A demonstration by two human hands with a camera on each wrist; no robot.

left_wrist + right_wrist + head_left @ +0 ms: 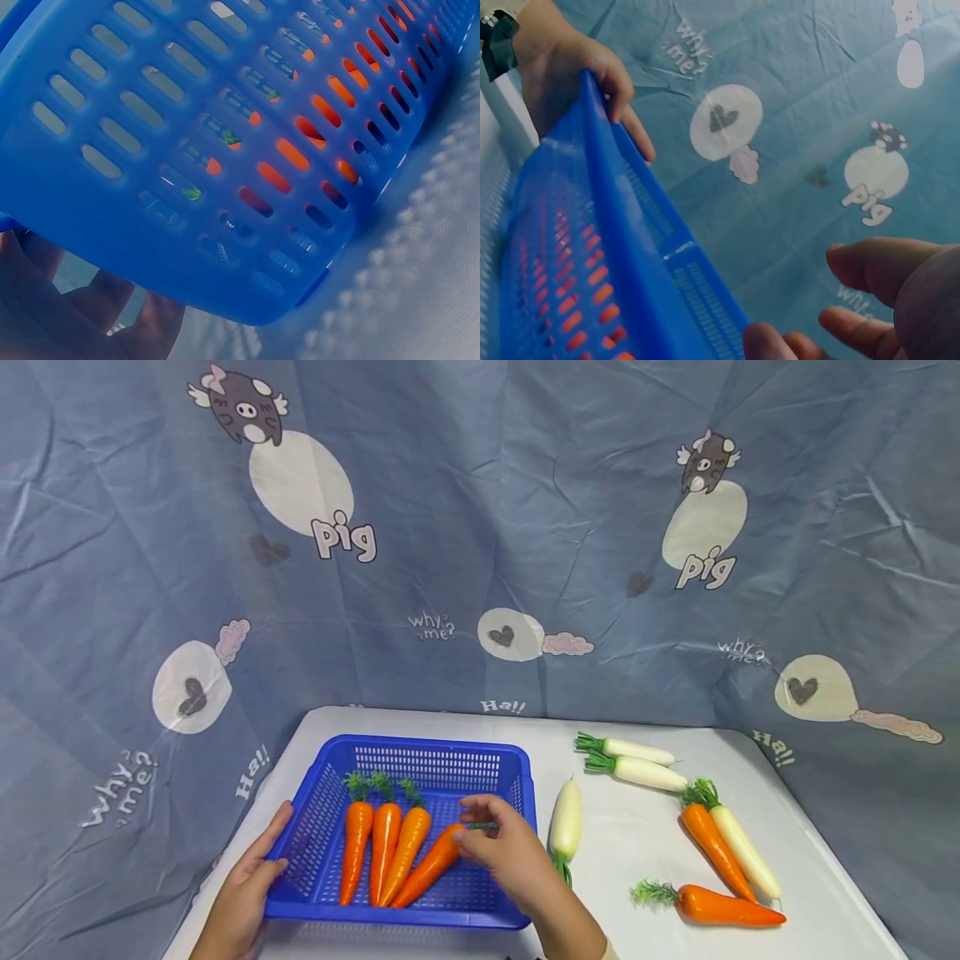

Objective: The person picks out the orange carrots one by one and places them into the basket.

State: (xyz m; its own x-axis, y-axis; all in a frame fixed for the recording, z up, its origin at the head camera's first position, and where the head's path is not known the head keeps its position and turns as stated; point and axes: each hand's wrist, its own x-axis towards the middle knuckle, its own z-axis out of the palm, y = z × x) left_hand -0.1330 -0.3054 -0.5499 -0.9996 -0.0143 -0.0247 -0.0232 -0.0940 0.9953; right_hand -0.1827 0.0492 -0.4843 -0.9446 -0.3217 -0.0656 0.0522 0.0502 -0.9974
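A blue plastic basket (390, 917) with slotted walls stands on the white table. Inside it lie an upright-pointing carrot (356, 842), two more carrots (386, 837) beside it, and a slanted carrot (432, 866) on the right, its leafy top partly hidden. My left hand (240, 889) holds the basket's left rim, thumb over the edge; in the left wrist view its fingers (154, 322) are below the rim. Above the slanted carrot's top is my right hand (510, 852). The right wrist view shows that hand's thumb and fingers (862, 326) spread apart, nothing between them.
Right of the basket lies a white radish (567, 820). Two radishes (648, 771) lie farther back. At the right are a radish (746, 852), a carrot (716, 850) beside it, and another carrot (727, 907) nearer the front. A printed blue cloth (465, 568) hangs behind.
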